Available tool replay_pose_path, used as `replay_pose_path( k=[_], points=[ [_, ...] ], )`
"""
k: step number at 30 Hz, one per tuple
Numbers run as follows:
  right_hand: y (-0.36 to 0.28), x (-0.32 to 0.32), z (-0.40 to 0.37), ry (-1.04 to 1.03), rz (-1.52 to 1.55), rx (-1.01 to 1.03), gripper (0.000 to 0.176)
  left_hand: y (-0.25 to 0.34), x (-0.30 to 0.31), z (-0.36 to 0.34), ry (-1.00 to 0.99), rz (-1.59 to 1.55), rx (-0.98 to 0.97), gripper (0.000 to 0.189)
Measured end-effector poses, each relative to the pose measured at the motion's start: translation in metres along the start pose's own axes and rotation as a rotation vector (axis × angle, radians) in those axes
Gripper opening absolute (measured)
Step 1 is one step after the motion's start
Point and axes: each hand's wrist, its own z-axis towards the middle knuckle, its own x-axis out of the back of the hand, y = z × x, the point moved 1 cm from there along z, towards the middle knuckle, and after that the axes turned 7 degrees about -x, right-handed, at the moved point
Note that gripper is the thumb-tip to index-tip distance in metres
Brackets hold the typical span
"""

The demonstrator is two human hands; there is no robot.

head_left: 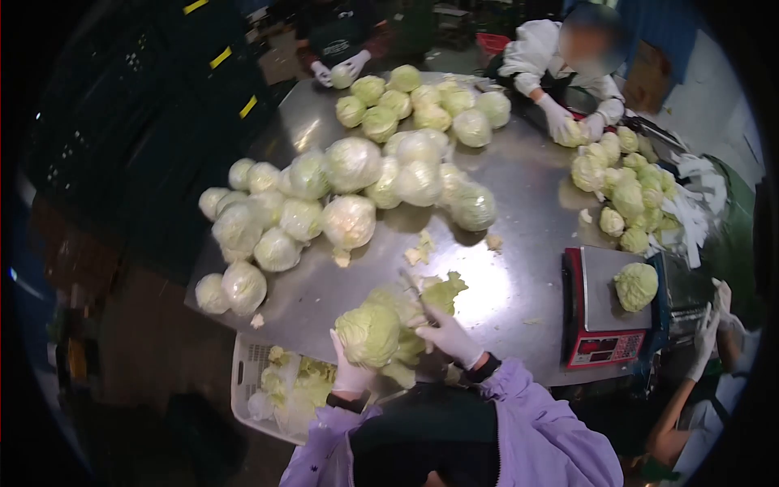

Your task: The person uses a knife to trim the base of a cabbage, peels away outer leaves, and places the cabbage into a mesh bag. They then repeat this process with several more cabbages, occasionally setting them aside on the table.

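Note:
My left hand [351,371], in a white glove, cups a pale green cabbage [367,334] from its left and underneath. Just right of it, my right hand [451,336], also gloved, has its fingers curled beside the cabbage's outer leaves [407,347]; a pale blurred streak runs up from the fingertips, and I cannot tell what it is. Behind the hands, a loose green leaf [445,292] lies on the metal table [531,304]. Wrapped cabbages [308,174] are piled on the far left part of the table.
A white crate [242,380] with leaf scraps stands below the table edge. At right, a red scale [604,347] carries a cabbage [636,286]. Small unwrapped cabbages [627,197] lie beyond it. Gloved people work at the far side [345,69], far right [560,118] and near right [707,333].

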Motion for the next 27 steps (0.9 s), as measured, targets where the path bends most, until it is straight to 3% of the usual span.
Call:
replay_pose_path(
  k=[1, 2, 3, 4, 6, 7, 8, 10, 11, 12, 14, 17, 18, 20, 22, 24, 25, 27],
  points=[
    [0.001, -0.006, -0.002, -0.040, 0.133, -0.130, 0.061, 0.004, -0.002, 0.008, 0.072, -0.640, 0.085, 0.080],
    [-0.034, -0.008, -0.016, -0.055, 0.087, -0.262, 0.054, 0.012, -0.007, 0.020, 0.104, -1.280, 0.210, 0.065],
    [0.009, 0.001, 0.003, -0.047, 0.262, -0.218, 0.045, 0.039, -0.003, 0.025, 0.005, -1.085, 0.169, 0.065],
    [0.010, 0.017, -0.006, -0.082, 0.302, -0.291, 0.038, 0.061, 0.002, 0.030, -0.077, -0.891, 0.114, 0.065],
    [0.024, 0.035, -0.015, 0.019, 0.627, -0.217, 0.039, 0.058, 0.002, 0.038, -0.213, -0.974, 0.088, 0.071],
    [0.021, 0.030, -0.006, 0.159, 1.046, -0.196, 0.043, 0.062, -0.002, 0.044, -0.182, -0.985, 0.111, 0.077],
    [0.022, 0.043, -0.005, 0.166, 1.043, -0.177, 0.043, 0.060, -0.008, 0.054, -0.196, -0.986, 0.096, 0.077],
    [0.039, 0.093, -0.001, 0.235, 0.977, 0.088, 0.045, 0.053, -0.022, 0.077, -0.148, -0.060, -0.269, 0.079],
    [0.094, 0.143, 0.017, 0.055, 0.931, 0.095, 0.058, 0.053, -0.031, 0.086, -0.092, 0.272, -0.369, 0.079],
    [0.086, 0.156, 0.009, 0.068, 0.933, 0.113, 0.058, 0.049, -0.037, 0.093, -0.122, 0.185, -0.307, 0.080],
    [0.052, 0.183, 0.000, 0.207, 1.098, 0.106, 0.057, 0.035, -0.065, 0.097, -0.285, 0.739, -0.314, 0.081],
    [0.045, 0.232, 0.020, 0.703, 1.310, 0.176, 0.056, 0.010, -0.085, 0.107, -0.325, 0.844, -0.327, 0.080],
    [0.060, 0.252, 0.025, 0.610, 1.340, 0.253, 0.054, 0.006, -0.088, 0.110, -0.329, 0.849, -0.320, 0.080],
    [0.053, 0.260, 0.025, 0.645, 1.281, 0.342, 0.055, -0.004, -0.092, 0.100, -0.435, 0.871, -0.267, 0.076],
    [0.032, 0.233, 0.024, 0.818, 1.069, 0.246, 0.065, -0.015, -0.091, 0.088, -0.414, 0.874, -0.228, 0.071],
    [0.037, 0.219, 0.035, 0.617, 0.803, 0.026, 0.059, -0.028, -0.083, 0.077, -0.365, 0.875, -0.289, 0.071],
    [0.026, 0.204, 0.041, 0.596, 0.802, 0.012, 0.059, -0.024, -0.072, 0.070, -0.350, 0.861, -0.257, 0.067],
    [-0.010, 0.182, 0.052, 0.703, 0.487, 0.199, 0.052, -0.046, -0.046, 0.050, -0.279, 0.866, -0.194, 0.066]
  ],
)
